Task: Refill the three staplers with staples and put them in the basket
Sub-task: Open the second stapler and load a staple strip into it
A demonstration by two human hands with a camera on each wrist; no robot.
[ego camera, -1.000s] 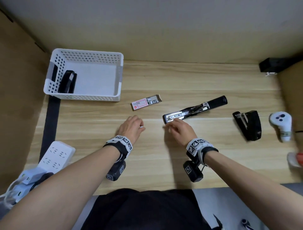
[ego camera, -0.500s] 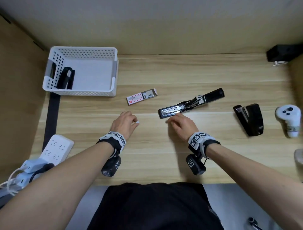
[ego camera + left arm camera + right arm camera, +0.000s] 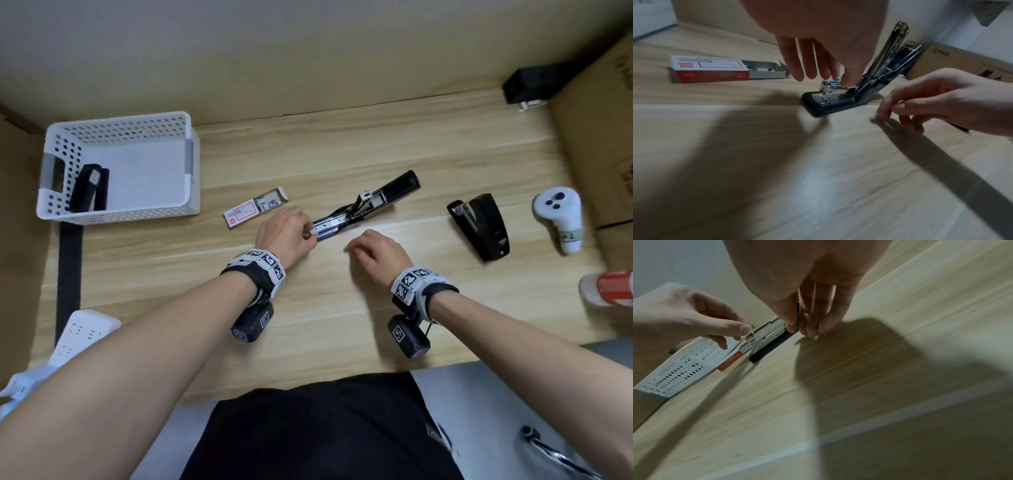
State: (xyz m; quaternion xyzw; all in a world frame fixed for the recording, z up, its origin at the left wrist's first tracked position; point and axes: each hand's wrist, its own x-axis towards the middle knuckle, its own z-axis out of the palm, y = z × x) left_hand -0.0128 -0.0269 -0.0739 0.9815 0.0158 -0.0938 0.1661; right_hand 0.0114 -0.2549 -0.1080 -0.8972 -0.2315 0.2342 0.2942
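A long black stapler lies open at the table's middle, its metal cover raised. My left hand is at its front end, thumb and forefinger pinching a small strip of staples over the magazine. My right hand is just right of the stapler's base, holding nothing, its fingertips down on the wood. A second black stapler stands in the white basket. A third stapler lies at the right. The open staple box lies left of my hands.
A white controller lies at the far right beside a cardboard box. A red and white object sits at the right edge. A power strip lies at the front left, and a black device at the back right.
My left hand has moved right, carrying the staples to the long stapler's front end. My right hand has drawn back from that end onto the table.
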